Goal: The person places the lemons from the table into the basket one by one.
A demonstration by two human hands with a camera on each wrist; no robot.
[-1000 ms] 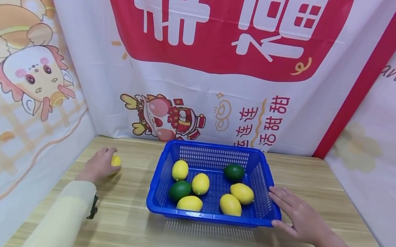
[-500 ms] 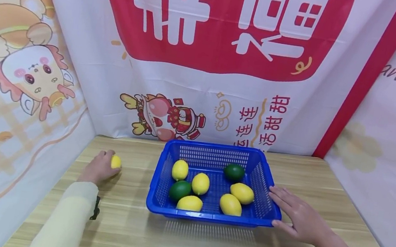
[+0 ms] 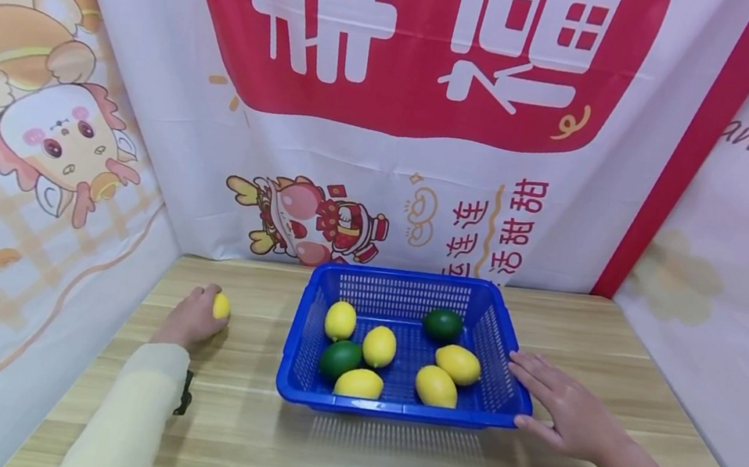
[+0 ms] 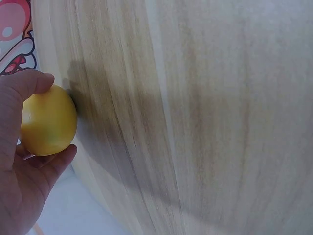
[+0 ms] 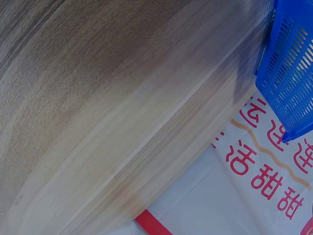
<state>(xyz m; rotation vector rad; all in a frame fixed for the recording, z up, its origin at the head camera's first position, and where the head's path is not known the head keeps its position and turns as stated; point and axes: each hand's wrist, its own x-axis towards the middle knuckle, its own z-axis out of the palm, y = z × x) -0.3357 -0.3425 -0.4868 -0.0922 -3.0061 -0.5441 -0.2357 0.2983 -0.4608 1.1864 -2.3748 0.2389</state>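
On the left side of the table, my left hand grips a yellow lemon. The left wrist view shows the thumb over the lemon and fingers under it, close to the wood. A blue plastic basket stands mid-table, holding several yellow lemons and two dark green, lemon-shaped fruits, one at the back and one front left. My right hand rests with straight fingers against the basket's right rim. It is out of sight in the right wrist view, where part of the basket shows.
The wooden table ends at a printed white and red cloth hanging right behind the basket. Printed cloths also close off the left side and the right side.
My left hand has shifted slightly right with the lemon, and its fingers lie a little differently over the fruit. The right hand and basket stay where they were.
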